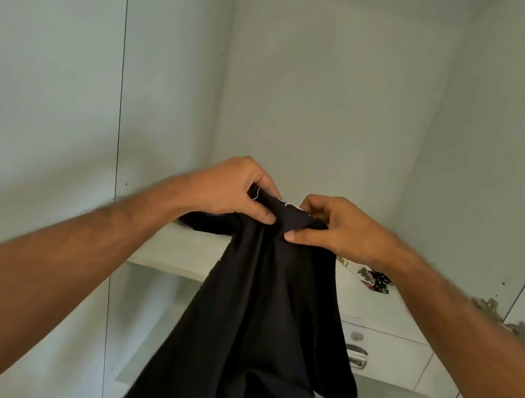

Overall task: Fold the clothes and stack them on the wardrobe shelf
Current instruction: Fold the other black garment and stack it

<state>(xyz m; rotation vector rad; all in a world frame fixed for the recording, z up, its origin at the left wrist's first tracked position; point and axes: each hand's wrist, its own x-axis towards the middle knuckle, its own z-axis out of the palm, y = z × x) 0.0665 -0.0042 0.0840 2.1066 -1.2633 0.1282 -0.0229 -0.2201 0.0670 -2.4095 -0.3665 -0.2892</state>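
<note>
Both hands pinch the top edge of a black garment (pixel 255 319): the left hand (pixel 231 188) and right hand (pixel 336 227) close together, above the shelf's (pixel 182 251) front edge. The cloth hangs down past it. Another dark garment (pixel 208 222) lies at the shelf's back left; patterned cloth (pixel 374 280) at its right.

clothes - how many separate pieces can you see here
3: a black garment hanging from both hands, a dark piece on the shelf behind the left hand, a patterned piece at right. Hands may hide more.
</note>
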